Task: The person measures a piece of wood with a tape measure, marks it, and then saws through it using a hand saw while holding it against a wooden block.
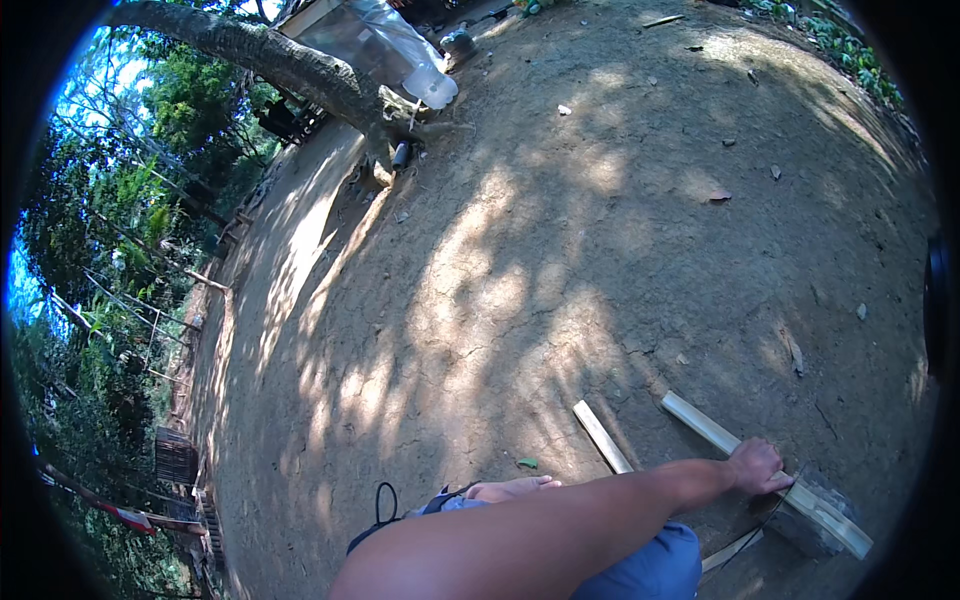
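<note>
My left arm stretches across from the lower left, and my left hand (760,466) is closed on a long pale strip of split wood or bamboo (700,422). That strip slants from the middle of the ground down to the lower right. Its near end (840,525) lies over a greyish block (800,535), perhaps stone or wood. Just below the hand runs a thin dark line, a blade or cord, too unclear to name. A second pale strip (602,437) lies left of the hand, partly behind my forearm. My right hand does not show.
Another pale piece (732,550) lies by my blue shorts (655,565). Bare skin, perhaps a foot or knee (515,487), shows behind my arm. Cracked dirt ground (620,250) carries scattered leaves. A leaning tree trunk (290,65) and plastic sheeting (400,50) stand farther off.
</note>
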Demonstrator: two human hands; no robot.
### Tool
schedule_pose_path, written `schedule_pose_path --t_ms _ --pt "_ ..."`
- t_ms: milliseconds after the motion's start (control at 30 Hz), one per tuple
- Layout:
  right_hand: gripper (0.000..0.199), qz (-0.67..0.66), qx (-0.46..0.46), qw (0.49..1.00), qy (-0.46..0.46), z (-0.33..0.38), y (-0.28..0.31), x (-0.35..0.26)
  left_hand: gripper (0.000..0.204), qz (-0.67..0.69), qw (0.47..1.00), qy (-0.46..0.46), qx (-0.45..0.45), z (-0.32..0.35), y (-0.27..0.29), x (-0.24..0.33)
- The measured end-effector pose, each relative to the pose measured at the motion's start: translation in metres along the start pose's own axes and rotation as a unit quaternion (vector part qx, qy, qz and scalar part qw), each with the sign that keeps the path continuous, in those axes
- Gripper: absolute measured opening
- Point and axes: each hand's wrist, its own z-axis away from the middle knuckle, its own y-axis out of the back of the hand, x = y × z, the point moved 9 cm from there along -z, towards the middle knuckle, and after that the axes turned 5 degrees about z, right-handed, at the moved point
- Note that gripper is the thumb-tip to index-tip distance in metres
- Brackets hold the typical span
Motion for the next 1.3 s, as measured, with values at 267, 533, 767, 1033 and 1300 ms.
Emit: schedule_pose_path --t_ms 267,533,767,1033,1300 --pt "0.049 -0.001 0.003 1.0 -0.002 0.004 0.002 0.006 0.064 0.013 0.998 -0.021 0.057 0.005 0.007 0.002" --pt "0.049 -0.009 0.004 1.0 -0.006 0.011 0.006 0.016 0.069 -0.007 0.999 0.001 0.051 0.003 0.005 0.002" --pt "0.05 -0.017 0.014 1.0 -0.011 0.026 0.006 0.023 0.068 0.0 1.0 0.003 0.007 0.009 0.012 0.001" --pt "0.05 -0.041 0.049 0.994 -0.093 0.068 0.024 0.086 0.066 0.017 0.999 -0.03 -0.02 -0.008 -0.008 0.009" --pt "0.046 -0.095 -0.017 0.994 -0.057 0.093 0.044 0.091 0.074 -0.012 1.0 0.006 -0.014 -0.013 -0.006 -0.011"
